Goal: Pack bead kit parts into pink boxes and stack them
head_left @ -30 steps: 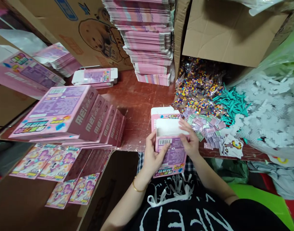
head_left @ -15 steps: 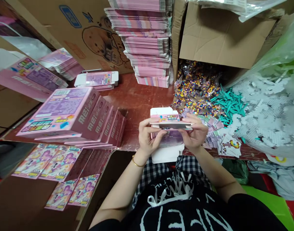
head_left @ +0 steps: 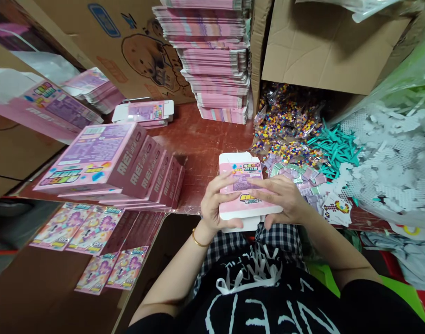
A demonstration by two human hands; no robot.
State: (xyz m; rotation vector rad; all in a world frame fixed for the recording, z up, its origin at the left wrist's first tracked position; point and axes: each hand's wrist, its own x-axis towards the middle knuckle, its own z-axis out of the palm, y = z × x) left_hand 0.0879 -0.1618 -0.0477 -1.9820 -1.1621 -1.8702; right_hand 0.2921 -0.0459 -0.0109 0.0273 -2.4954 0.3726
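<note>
A pink and white carton with a purple printed panel lies tilted between my hands at the table's front edge, over my lap. My left hand grips its left side, with the fingers on top and the thumb at the near edge. On the right side, my right hand holds the carton with its fingers spread over the printed face and the thumb at the near edge. White flaps show at its far end and below the near edge. What lies under the carton is hidden.
Finished pink boxes stand stacked at the left. Flat cartons form a tall pile at the back. To the right lie bead bags, teal sticks, small packets, cards and a plastic bag of white pieces.
The carton has turned from edge-on, with its opening showing, to its printed face showing. My hands have shifted over it, and the right fingers now lie across its face.
</note>
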